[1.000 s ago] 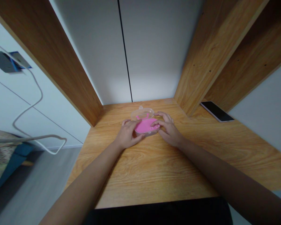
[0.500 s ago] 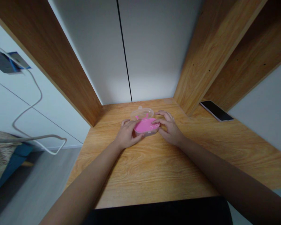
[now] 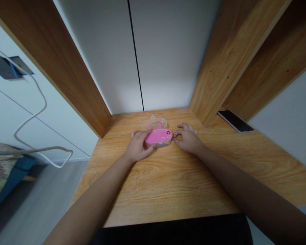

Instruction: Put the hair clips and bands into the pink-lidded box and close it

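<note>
Now that my right hand (image 3: 188, 139) has drawn back off the pink top (image 3: 156, 136) of the clear plastic case (image 3: 163, 145), a dark ring (image 3: 167, 132) shows where a fingertip covered the surface, just beside two pale rings (image 3: 169, 138); I judge that leaves only my left hand (image 3: 137, 146) steadying the case. My left fingers and thumb are parted around its left end, holding it on the wooden desk (image 3: 163, 183). My right thumb and forefinger are narrowed together at its right end; whether they touch it, or pinch anything, I cannot tell. The case sits toward the far side of the desk, its clear lid (image 3: 155, 120) tipped open behind it. Room is tightest at the back, where a white panel (image 3: 104, 51) rises behind the lid. On my right a wooden post (image 3: 224, 64) meets the desk, and a smartphone (image 3: 236, 121) lies past it, well apart from my fingers. The widest room runs between my forearms to the front edge.
</note>
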The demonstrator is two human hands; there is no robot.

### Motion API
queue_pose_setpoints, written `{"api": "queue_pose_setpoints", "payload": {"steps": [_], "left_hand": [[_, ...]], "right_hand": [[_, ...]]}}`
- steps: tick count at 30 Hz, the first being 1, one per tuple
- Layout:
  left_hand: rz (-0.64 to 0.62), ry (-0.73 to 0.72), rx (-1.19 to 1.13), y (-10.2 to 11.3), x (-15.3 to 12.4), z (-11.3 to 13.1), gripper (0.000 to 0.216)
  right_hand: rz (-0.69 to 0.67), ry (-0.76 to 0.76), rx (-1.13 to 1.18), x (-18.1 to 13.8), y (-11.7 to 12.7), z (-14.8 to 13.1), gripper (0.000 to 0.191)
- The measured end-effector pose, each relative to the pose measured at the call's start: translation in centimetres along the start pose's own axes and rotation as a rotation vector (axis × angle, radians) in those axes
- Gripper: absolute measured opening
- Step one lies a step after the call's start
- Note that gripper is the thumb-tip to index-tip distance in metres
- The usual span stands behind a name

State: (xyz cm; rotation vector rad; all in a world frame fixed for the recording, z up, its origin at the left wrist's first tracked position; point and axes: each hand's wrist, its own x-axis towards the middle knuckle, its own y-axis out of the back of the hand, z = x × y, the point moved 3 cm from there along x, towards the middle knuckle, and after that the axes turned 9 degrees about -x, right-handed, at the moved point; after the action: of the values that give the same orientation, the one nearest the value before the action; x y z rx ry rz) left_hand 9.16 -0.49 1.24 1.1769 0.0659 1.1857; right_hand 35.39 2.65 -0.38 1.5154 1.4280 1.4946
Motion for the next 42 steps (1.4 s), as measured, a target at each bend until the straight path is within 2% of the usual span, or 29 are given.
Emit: {"api": "queue_pose_setpoints", "payload": {"steps": [7, 12, 16, 20, 28, 36, 42], "left_hand": [[-0.018, 0.013, -0.007, 0.0, 0.0, 0.0, 0.062], [-0.005, -0.004, -0.005, 0.1, 0.0, 0.0, 0.062], [0.003, -0.01, -0.01, 0.1, 0.0, 0.0, 0.062], [-0.009, -0.015, -0.02, 0.1, 0.1, 0.0, 0.062], [-0.024, -0.087, -0.048, 0.1, 0.0, 0.5, 0.064], [-0.034, -0.155, -0.052, -0.2, 0.0, 0.6, 0.065], [-0.033, -0.172, -0.045, 0.0, 0.1, 0.9, 0.065]], "right_hand": [[-0.009, 0.048, -0.01, 0.0, -0.3, -0.2, 0.013], [0.104, -0.009, 0.07, 0.6, 0.5, 0.2, 0.015], [0.221, -0.054, 0.256, 0.6, 1.7, -0.1, 0.014], [0.36, 0.025, 0.339, -0.1, 3.2, -1.6, 0.016], [0.298, 0.28, 0.331, -0.6, 3.2, -3.6, 0.014], [0.346, 0.335, 0.31, -0.7, 3.3, -3.7, 0.012], [0.344, 0.31, 0.284, -0.8, 3.1, -3.8, 0.013]]}}
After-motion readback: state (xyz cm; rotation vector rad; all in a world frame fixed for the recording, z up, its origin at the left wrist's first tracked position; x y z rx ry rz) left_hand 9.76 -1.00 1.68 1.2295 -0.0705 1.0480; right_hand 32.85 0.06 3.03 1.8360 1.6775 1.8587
